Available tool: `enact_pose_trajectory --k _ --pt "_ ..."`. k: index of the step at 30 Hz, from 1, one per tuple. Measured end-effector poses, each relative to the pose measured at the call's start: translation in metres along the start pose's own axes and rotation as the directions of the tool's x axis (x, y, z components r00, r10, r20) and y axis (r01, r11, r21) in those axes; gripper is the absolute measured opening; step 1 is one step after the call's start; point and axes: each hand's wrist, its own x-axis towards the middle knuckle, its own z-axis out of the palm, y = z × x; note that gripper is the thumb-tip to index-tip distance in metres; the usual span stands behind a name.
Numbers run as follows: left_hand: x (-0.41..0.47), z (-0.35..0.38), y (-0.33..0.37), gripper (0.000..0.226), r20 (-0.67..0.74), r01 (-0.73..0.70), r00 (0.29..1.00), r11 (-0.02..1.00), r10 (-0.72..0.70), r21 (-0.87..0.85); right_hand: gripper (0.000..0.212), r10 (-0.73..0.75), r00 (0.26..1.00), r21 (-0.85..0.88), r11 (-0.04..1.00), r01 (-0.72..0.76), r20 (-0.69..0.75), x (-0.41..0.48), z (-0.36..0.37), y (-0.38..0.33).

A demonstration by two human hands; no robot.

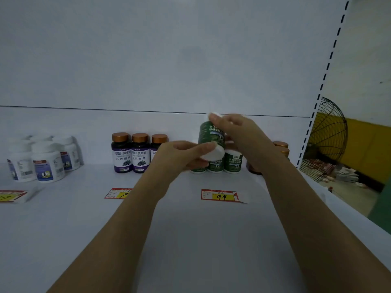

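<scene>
Two held bottles hang close together over the shelf (190, 229), so a careless move could knock them together, loosen a hold, or topple the ones standing beneath. Past the price tag (220, 195), the left grip (177, 157) is wrapped round a tilted bottle (212, 154), its white end facing up and right, its long axis leaning and its body mostly hidden. Beyond it, the right grip (239, 136) clasps a green bottle (210, 132), cap up, axis near vertical, above the standing row (232, 163).
</scene>
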Motion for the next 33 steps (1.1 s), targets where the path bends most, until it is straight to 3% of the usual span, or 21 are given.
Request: enact_pose_trajectory --k 3,7,10,12,14,17,23,26,29,33 --pt "0.000 0.002 0.000 0.065 0.055 0.220 0.974 0.975 -0.219 -0.021 0.056 0.261 0.962 0.020 0.964 -0.263 0.086 0.003 -0.003 0.012" --pt "0.000 0.002 -0.001 0.068 0.072 0.258 0.963 0.966 -0.258 0.011 0.055 0.308 0.943 0.062 0.946 -0.317 0.122 0.002 -0.004 0.018" --pt "0.000 0.001 -0.002 0.063 0.065 0.236 0.970 0.971 -0.234 -0.023 0.051 0.273 0.958 0.064 0.958 -0.279 0.084 0.004 -0.002 0.016" --pt "0.001 0.001 -0.004 0.060 0.078 0.179 0.982 0.983 -0.175 -0.047 0.056 0.190 0.982 -0.006 0.982 -0.190 -0.018 0.006 -0.002 0.013" --pt "0.000 0.002 -0.005 0.055 0.060 0.081 0.995 0.996 -0.082 0.024 0.052 0.040 0.993 -0.116 0.992 -0.053 -0.112 0.005 -0.002 0.009" --pt "0.002 0.005 -0.009 0.043 -0.035 -0.050 0.998 0.985 0.057 0.167 0.039 -0.141 0.981 -0.219 0.970 0.109 -0.132 -0.002 0.002 0.005" --pt "0.007 0.007 -0.021 0.048 -0.046 -0.118 0.989 0.936 0.141 0.332 0.039 -0.115 0.990 -0.358 0.930 0.078 -0.084 0.002 -0.004 0.005" --pt "0.006 0.013 -0.024 0.052 -0.005 -0.144 0.985 0.850 0.170 0.508 0.040 -0.074 0.987 -0.346 0.938 0.021 -0.141 0.006 -0.013 0.007" --pt "0.003 0.014 -0.030 0.051 0.017 -0.117 0.989 0.710 0.147 0.695 0.043 -0.080 0.978 -0.473 0.881 -0.022 -0.194 0.008 -0.019 0.012" --pt "0.006 0.013 -0.043 0.049 0.048 -0.050 0.999 0.501 0.017 0.864 0.045 -0.071 0.965 -0.611 0.785 -0.102 -0.252 0.012 -0.021 0.026"
